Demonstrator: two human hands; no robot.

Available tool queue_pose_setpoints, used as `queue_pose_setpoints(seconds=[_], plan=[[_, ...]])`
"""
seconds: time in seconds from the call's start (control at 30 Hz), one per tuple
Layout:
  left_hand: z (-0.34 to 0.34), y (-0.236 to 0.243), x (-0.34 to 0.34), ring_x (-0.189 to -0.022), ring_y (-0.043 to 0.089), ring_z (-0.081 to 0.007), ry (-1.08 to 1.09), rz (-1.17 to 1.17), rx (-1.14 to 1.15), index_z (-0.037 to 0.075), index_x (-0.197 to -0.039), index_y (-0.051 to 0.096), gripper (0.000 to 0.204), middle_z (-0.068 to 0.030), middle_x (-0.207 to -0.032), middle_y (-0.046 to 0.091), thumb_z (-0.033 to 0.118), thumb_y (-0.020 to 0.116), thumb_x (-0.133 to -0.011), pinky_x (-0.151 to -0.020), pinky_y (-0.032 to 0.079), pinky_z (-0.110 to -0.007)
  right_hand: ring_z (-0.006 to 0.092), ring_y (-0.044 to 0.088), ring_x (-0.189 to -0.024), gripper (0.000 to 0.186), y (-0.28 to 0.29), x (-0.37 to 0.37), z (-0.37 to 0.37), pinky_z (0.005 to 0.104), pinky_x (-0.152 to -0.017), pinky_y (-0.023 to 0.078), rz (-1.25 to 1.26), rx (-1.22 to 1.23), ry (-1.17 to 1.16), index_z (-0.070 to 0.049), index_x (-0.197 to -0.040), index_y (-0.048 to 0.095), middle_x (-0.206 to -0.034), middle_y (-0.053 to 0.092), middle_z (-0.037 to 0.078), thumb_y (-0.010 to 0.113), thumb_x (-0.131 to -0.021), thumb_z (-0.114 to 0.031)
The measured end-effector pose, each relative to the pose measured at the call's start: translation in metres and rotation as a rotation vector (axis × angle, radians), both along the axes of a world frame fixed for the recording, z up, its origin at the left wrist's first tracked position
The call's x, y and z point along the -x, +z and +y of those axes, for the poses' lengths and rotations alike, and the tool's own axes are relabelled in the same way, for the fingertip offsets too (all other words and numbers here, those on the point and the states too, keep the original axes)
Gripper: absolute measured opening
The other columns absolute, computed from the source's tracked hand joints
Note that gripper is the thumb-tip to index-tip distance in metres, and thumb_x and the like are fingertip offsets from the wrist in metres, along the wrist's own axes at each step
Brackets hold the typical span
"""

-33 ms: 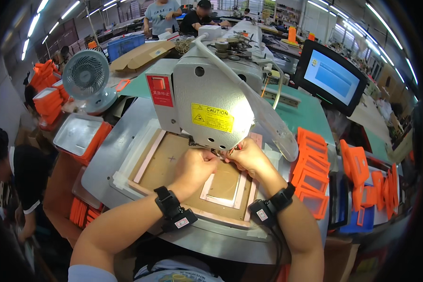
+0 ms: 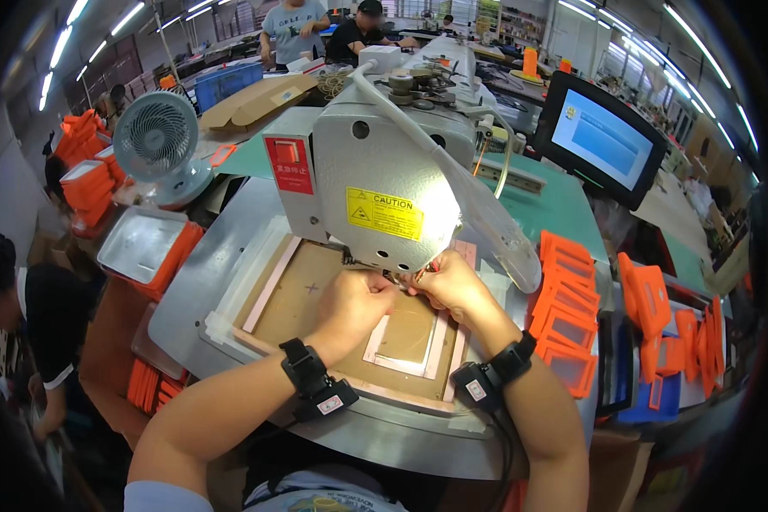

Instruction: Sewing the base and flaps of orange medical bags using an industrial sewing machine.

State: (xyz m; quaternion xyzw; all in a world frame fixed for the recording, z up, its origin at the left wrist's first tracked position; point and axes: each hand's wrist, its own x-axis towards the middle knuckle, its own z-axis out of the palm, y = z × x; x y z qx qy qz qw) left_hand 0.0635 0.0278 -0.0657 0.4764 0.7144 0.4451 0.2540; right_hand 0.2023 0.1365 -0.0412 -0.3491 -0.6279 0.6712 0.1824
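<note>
Beneath the head of a grey industrial sewing machine [image 2: 384,166], my two hands meet close to the needle area. My left hand [image 2: 356,305] has its thumb and fingers pinched together, and my right hand [image 2: 454,288] is closed just across from it. Whatever lies between the fingertips is too small and hidden to make out. Under both hands is a brown template board [image 2: 292,299] edged with pale pink strips. A white-edged rectangular window [image 2: 401,363] shows in the board, in front of my fingers. The machine's lamp lights the right side of its head.
Orange frames with clear windows [image 2: 566,316] overlap on the right, beside more orange pieces [image 2: 644,294]. A stack of orange-edged clear panels [image 2: 145,247] stands left, near a fan [image 2: 155,136]. A monitor [image 2: 604,141] is at the back right. Other people are beyond the machine and at far left.
</note>
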Motion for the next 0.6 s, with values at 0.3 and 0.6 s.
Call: queue_pose_setpoints(seconds=[0.3,0.6], plan=[[-0.0022,0.0054,-0.0012,-0.053,0.06,-0.0076,0.01,-0.029,-0.023,0.001,-0.08,0.072,0.014,-0.0036,-0.066,0.069,0.013,0.066,-0.085,-0.049,0.047,-0.024,0.0044,0.037,-0.039,0.012,-0.0029,0.0019,-0.0004,0.0233,-0.034,0.021,0.027,-0.007,-0.029,0.001,-0.078,0.064,-0.064,0.059,0.004,0.069,-0.086,-0.005],[-0.001,0.0013,0.0006,-0.052,0.06,-0.0074,-0.003,-0.021,-0.041,0.001,-0.08,0.072,0.014,-0.0035,-0.065,0.069,0.013,0.066,-0.085,-0.049,0.047,-0.024,0.0043,0.038,-0.039,0.011,0.0004,0.0014,-0.0018,0.0233,-0.034,0.021,0.046,0.015,-0.031,0.002,-0.078,0.063,-0.064,0.059,0.004,0.07,-0.085,-0.004]])
